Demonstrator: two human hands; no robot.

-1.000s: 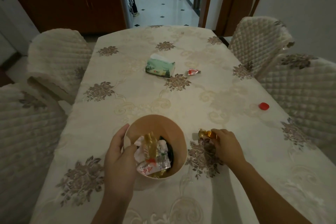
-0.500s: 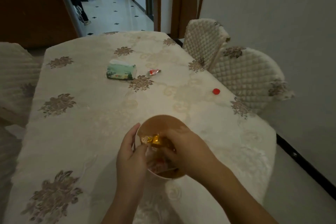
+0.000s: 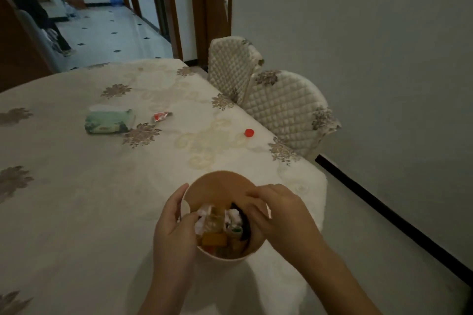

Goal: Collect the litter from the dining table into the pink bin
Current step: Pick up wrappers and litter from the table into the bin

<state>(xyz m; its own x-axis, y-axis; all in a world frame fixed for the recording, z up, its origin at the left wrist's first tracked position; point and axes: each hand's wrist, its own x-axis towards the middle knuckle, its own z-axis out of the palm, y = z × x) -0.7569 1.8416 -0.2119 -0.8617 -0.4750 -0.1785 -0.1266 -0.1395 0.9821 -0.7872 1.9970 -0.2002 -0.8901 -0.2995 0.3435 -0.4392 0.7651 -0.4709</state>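
Note:
The pink bin (image 3: 219, 179) stands on the dining table (image 3: 76, 186) near its right edge, filled with wrappers, white paper and a gold wrapper (image 3: 213, 222). My left hand (image 3: 174, 227) grips the bin's left rim, thumb inside. Over the right rim hovers my right hand (image 3: 279, 215), fingers loosely bent and spread, nothing seen in them. A red-and-white wrapper (image 3: 160, 116) and a red bottle cap (image 3: 249, 132) lie farther out on the cloth.
A green tissue pack (image 3: 110, 121) lies left of the red-and-white wrapper. Two quilted chairs (image 3: 286, 110) stand along the table's right side by the wall. The table's right edge drops off just past the bin. A person's legs (image 3: 58, 38) show in the far hallway.
My right hand carried the gold wrapper from the table to the bin and let it go inside. The view has swung to the right; my left hand kept its hold.

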